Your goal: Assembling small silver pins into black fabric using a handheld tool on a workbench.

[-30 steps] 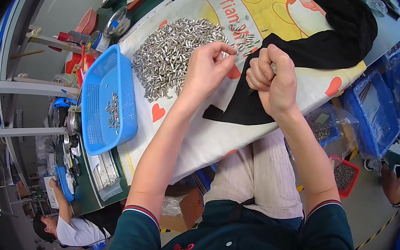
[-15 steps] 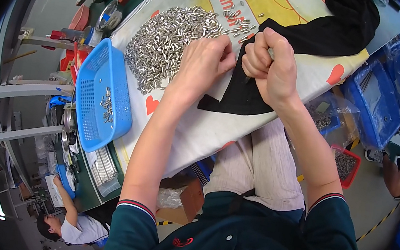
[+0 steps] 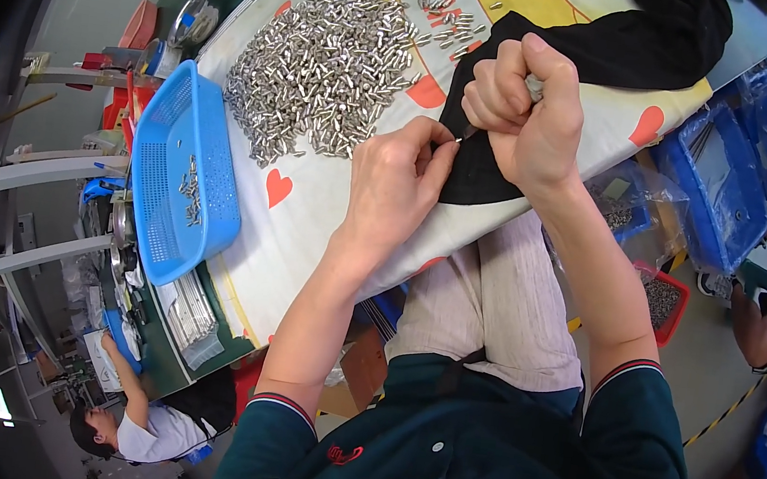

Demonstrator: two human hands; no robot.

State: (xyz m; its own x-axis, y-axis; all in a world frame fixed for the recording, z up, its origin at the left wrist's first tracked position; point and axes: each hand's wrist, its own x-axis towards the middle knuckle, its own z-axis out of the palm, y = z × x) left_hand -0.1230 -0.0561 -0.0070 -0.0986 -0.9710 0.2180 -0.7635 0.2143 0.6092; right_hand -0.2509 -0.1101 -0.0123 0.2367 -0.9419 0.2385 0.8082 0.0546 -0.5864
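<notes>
Between the thumb and forefinger of my left hand [image 3: 395, 184] is a small silvery metal part [image 3: 459, 141], its tip just showing. My right hand [image 3: 538, 115] is closed in a fist close beside it; something pale shows inside the curled fingers, and a thin dark tip [image 3: 470, 133] points out toward the left hand. What the fist holds is mostly hidden. Beneath both hands a black cloth [image 3: 482, 177] lies over the table edge and runs up to the far right. A large pile of small bullet-shaped metal parts [image 3: 318, 69] is spread beyond my left hand.
A blue perforated basket [image 3: 229, 211] with a few metal parts stands at the left. More loose parts [image 3: 448, 22] lie past the cloth. To the right are blue bins [image 3: 715, 194] and a red bin [image 3: 671, 318] on the floor. Another person [image 3: 149, 436] sits at lower left.
My left hand has moved away from the pile, toward me and the right fist, and the metal tip now shows in its pinch. The view has shifted slightly.
</notes>
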